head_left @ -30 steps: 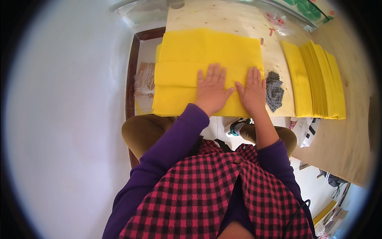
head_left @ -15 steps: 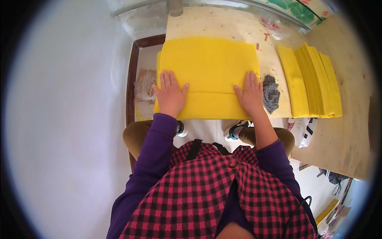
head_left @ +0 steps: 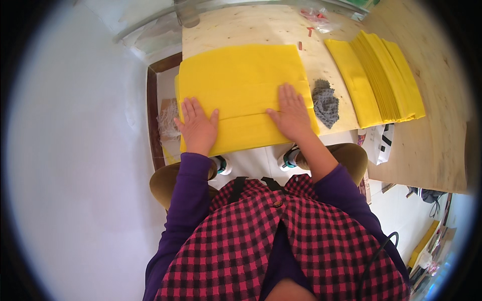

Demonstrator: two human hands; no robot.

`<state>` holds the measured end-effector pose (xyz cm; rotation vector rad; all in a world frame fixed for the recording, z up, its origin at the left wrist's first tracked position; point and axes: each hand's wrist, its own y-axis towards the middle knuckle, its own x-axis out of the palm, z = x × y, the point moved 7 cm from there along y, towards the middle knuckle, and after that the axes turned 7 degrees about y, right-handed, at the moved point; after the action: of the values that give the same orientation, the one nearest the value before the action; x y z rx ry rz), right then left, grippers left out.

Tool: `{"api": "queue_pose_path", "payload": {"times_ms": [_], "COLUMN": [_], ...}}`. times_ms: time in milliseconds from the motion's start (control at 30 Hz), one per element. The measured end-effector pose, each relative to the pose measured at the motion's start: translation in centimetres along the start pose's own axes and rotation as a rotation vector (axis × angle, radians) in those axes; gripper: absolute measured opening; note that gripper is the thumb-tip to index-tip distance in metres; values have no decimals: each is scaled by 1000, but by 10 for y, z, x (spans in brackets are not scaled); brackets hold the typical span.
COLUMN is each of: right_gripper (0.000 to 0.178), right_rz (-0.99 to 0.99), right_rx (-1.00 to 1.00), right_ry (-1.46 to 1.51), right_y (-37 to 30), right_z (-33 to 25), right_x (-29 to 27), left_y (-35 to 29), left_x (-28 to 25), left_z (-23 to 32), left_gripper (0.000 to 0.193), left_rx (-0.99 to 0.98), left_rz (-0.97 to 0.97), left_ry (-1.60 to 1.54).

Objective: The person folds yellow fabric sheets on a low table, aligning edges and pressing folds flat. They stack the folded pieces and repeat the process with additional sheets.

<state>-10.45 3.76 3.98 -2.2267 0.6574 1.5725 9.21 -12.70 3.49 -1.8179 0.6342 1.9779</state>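
Observation:
A stack of yellow fabric sheets (head_left: 241, 70) lies flat on the wooden table, with a fold or edge line running across its near part. My left hand (head_left: 198, 128) rests open on the stack's near left corner, fingers stretched forward and thumb out. On the near right part my right hand (head_left: 292, 116) presses flat too, fingers extended and thumb pointing left. Neither hand grips anything. Just right of the stack lies a crumpled grey cloth (head_left: 326, 104).
More folded yellow fabric (head_left: 377, 83) stands bunched at the right of the wooden table (head_left: 236, 25). A clear plastic bag with red bits (head_left: 317, 19) lies at the back. Left of the stack is a tangle of pale threads (head_left: 169, 121); a white bag (head_left: 378, 143) hangs below the table's right side.
My right hand has shifted inward, away from the stack's right edge. The left hand stays flat near the left edge. The whole view has turned and moved slightly.

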Motion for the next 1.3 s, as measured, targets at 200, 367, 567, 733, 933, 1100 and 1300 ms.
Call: {"api": "queue_pose_path", "payload": {"times_ms": [200, 367, 567, 733, 933, 1100, 1300], "right_gripper": [83, 83, 81, 82, 81, 57, 35], "right_rz": [44, 52, 49, 47, 44, 419, 18], "right_rx": [152, 163, 162, 164, 161, 2, 536], "right_ry": [7, 30, -15, -8, 30, 448, 1712], "right_y": [-9, -10, -13, -12, -12, -42, -62], "right_z": [41, 40, 36, 35, 38, 37, 67], "right_x": [-5, -8, -11, -11, -16, -54, -14], "left_y": [3, 1, -25, -6, 1, -16, -42], "left_x": [2, -17, -17, -5, -18, -38, -4], "left_z": [-4, 3, 104, 44, -37, -66, -66], "left_gripper": [77, 72, 67, 66, 61, 36, 25], "left_rx": [-1, -48, 554, 265, 58, -122, -647], "left_rz": [-22, -6, 68, -6, -6, 76, -282], "left_ry": [-25, 32, -152, -31, 34, -846, -1817]}}
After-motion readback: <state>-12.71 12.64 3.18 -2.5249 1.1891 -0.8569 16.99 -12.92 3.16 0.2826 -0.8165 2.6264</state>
